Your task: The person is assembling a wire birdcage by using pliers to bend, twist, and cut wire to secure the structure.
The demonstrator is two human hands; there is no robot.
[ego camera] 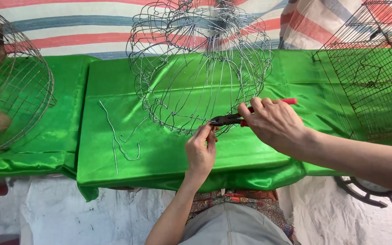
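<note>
One round wire frame (200,68), woven from thin silvery wire into a basket-like dome, lies on its side on the green satin cloth (250,149) that covers the table, its open rim facing the person. One pair of red-handled pliers (243,117) meets that rim at its lower edge. The right hand (275,124) comes in from the right with the forearm stretched across the table edge; its fingers are wrapped around the red handles, knuckles up, and the dark nose of the pliers points left at the rim. The left hand (201,149) rises from below, wrist bent upward, thumb and fingertips pinched together on the wire just at the pliers' tip. Three or so loose bent wire pieces (116,140) lie on the cloth to the left, well apart from both hands. One round wire cage (12,81) sits at the far left, and one square mesh cage (373,77) stands at the far right.
</note>
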